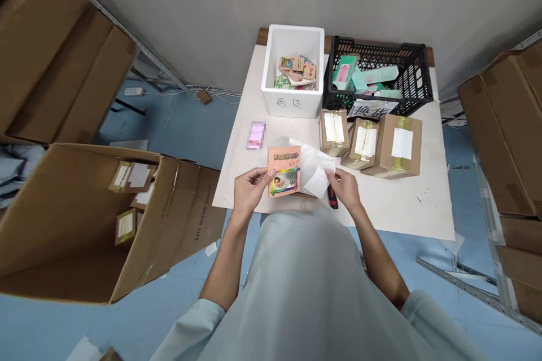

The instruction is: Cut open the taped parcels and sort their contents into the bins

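Note:
Between thumb and fingers, my left hand (pixel 249 189) grips an orange booklet (pixel 284 152) with a picture on its cover, held upright above the table's near edge. My right hand (pixel 345 187) is closed on a sheet of white paper (pixel 317 181). Thin white wrapping (pixel 309 157) lies behind and beside that sheet; where one ends and the other begins is hard to see. A black and red tool (pixel 332 197), perhaps a box cutter, rests just left of my right hand, partly covered. Behind the booklet, part of a brown thing shows at the table edge.
At the back of the table (pixel 427 203) stand a white foam box (pixel 292 104) of booklets and a black crate (pixel 417 76) of green boxes. Three taped cartons (pixel 412 152) sit on the right. A blurred pink item (pixel 256 135) lies left. A large open carton (pixel 139 259) holds small boxes.

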